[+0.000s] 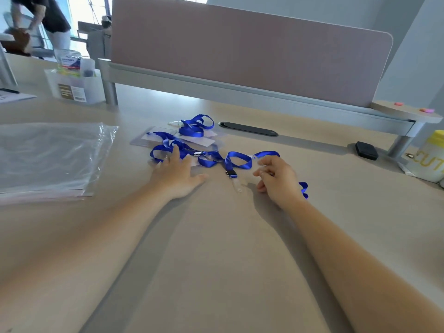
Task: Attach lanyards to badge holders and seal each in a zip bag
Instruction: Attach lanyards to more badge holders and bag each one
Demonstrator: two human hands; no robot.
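Observation:
Several blue lanyards [236, 161] lie tangled in the middle of the desk, over clear badge holders [153, 138] with white inserts. One lanyard's black clip with a clear strap [231, 175] lies between my hands. My left hand [176, 175] rests flat with fingers spread on the lanyard and holder pile. My right hand [276, 180] is curled, pinching a clear badge holder at its fingertips, with a blue lanyard running under the hand and out behind the wrist. A stack of clear zip bags [48, 157] lies at the left.
A pink divider panel [240, 51] on a grey rail closes the back of the desk. A black cable slot [248, 129] and a small black box [366, 150] lie near it. A clear organiser [74, 85] stands back left, a yellow-lidded container [432, 159] at right. A person stands far left.

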